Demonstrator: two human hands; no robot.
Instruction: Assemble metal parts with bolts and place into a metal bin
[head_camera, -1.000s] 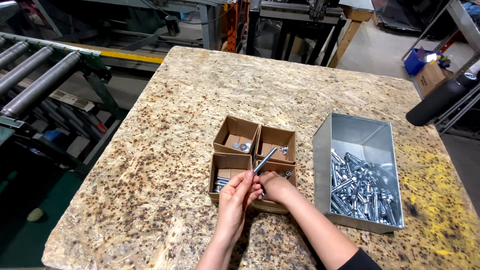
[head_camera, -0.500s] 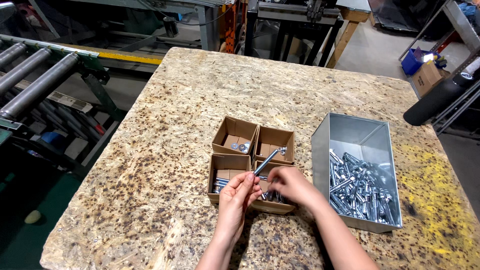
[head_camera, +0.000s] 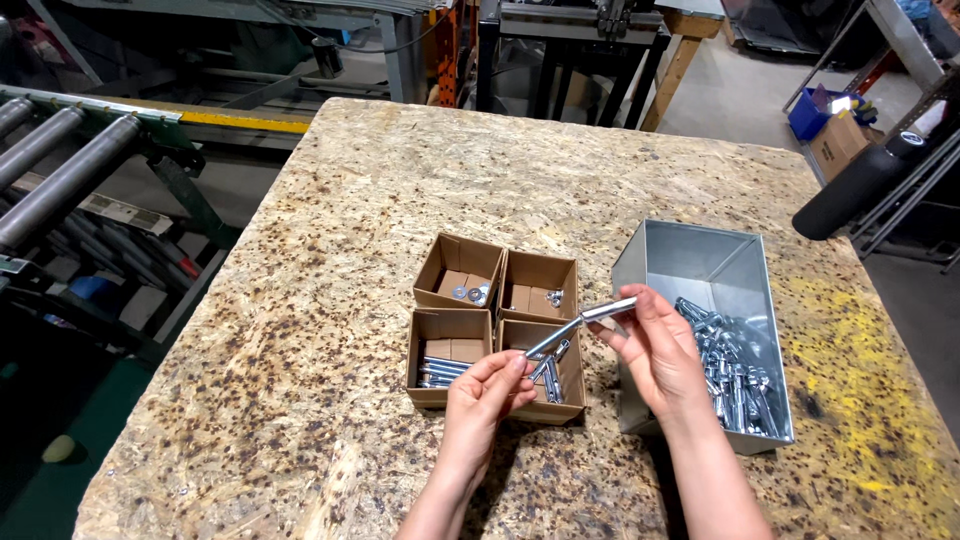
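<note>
A person's two bare hands hold a long silver bolt (head_camera: 580, 323) above a wooden work table (head_camera: 330, 260) of pressed chipboard. The left hand (head_camera: 487, 397), nearest the camera, pinches the lower end of the bolt between thumb and fingertips. The right hand (head_camera: 655, 350) grips the upper end, where a metal sleeve sits on the shaft, with fingers curled closed around it. The bolt slants up from left to right, hanging over the cardboard boxes (head_camera: 497, 325) rather than resting in any of them.

Just beyond the hands, four small open cardboard boxes stand pushed together in a square. The near left box (head_camera: 447, 358) holds a few silver bolts lying flat. The near right box (head_camera: 546, 368), partly hidden by the left hand's fingers, holds more metal hardware. The far left box (head_camera: 461, 273) contains a few washers, and the far right box (head_camera: 540, 285) holds a few small silver pieces, too small to tell apart.

To the right, touching or just beside the boxes, a grey metal bin (head_camera: 706, 330) holds a heap of silver bolts (head_camera: 728, 372) piled toward its near end.

Farther off, roller conveyor (head_camera: 55, 175) tubes run along the left edge of the scene. A cardboard carton (head_camera: 838, 142) and a blue crate (head_camera: 812, 108) sit on the floor at far right, beyond the table.
</note>
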